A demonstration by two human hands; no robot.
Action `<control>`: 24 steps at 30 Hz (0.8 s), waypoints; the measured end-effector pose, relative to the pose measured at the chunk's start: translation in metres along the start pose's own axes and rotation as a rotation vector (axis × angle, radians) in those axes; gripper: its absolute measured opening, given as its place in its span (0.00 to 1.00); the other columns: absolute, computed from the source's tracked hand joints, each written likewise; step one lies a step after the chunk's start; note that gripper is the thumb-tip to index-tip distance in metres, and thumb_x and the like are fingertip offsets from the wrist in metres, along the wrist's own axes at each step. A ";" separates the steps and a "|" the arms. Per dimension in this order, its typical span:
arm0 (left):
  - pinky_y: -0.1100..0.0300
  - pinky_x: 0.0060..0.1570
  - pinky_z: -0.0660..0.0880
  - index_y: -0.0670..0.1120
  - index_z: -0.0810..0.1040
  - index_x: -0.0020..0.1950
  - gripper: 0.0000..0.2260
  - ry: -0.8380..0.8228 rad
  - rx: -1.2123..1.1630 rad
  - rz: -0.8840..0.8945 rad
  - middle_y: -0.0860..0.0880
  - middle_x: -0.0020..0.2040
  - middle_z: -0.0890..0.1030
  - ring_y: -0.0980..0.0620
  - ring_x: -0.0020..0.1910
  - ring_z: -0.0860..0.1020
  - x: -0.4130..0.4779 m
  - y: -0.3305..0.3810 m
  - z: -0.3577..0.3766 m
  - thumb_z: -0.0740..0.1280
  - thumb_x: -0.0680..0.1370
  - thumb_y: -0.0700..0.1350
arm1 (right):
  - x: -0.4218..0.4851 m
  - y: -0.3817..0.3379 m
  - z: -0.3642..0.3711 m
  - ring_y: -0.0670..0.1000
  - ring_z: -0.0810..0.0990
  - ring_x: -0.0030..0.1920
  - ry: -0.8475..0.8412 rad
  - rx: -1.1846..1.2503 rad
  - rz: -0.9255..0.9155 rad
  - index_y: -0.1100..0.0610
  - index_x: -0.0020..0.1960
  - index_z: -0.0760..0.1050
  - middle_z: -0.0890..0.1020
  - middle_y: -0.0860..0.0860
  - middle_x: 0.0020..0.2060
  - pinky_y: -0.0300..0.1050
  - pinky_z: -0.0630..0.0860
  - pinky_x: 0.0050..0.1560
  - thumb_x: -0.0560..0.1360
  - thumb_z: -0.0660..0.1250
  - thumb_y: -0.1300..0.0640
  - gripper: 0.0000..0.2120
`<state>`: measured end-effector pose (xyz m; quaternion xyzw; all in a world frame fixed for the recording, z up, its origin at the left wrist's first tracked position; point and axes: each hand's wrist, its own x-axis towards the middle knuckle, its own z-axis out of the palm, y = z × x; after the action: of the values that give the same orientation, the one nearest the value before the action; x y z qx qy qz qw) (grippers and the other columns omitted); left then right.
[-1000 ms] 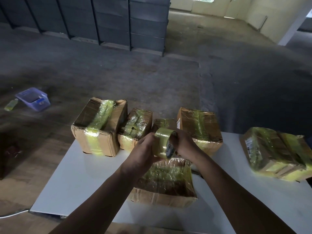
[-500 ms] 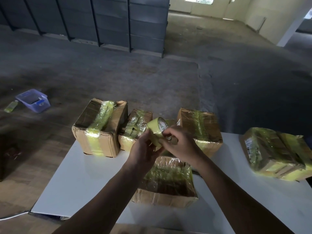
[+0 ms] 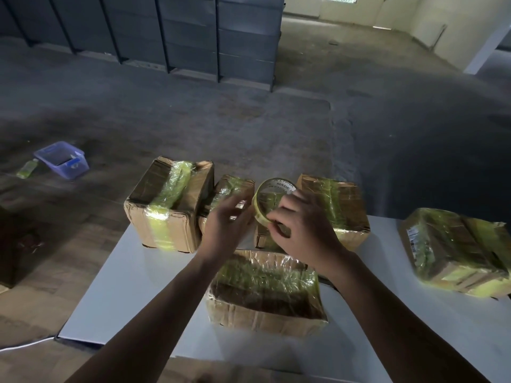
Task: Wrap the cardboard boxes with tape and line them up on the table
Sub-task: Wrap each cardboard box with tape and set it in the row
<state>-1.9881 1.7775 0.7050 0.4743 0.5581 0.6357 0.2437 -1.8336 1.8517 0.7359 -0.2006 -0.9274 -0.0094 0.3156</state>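
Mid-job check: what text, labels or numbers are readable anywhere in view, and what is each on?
"MADE I" and "CHINA": printed on the inner core of the tape roll, which the right hand pinches; the rest of that print is cut off.
White label on the far-right box: too small to read.
Nothing else is legible.

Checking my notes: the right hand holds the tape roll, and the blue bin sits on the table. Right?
No: the head view shows the blue bin on the floor, left of the table. The right hand does hold the tape roll.
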 end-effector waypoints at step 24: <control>0.56 0.30 0.78 0.47 0.78 0.48 0.06 -0.530 0.044 -0.179 0.42 0.31 0.82 0.43 0.29 0.81 0.011 -0.002 -0.029 0.68 0.75 0.48 | 0.003 0.020 -0.016 0.37 0.77 0.46 -0.396 0.704 0.379 0.57 0.57 0.79 0.79 0.41 0.43 0.34 0.71 0.49 0.78 0.65 0.63 0.10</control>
<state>-2.0186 1.7737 0.7094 0.5780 0.5284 0.4531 0.4259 -1.8184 1.8689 0.7482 -0.2456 -0.8635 0.4034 0.1773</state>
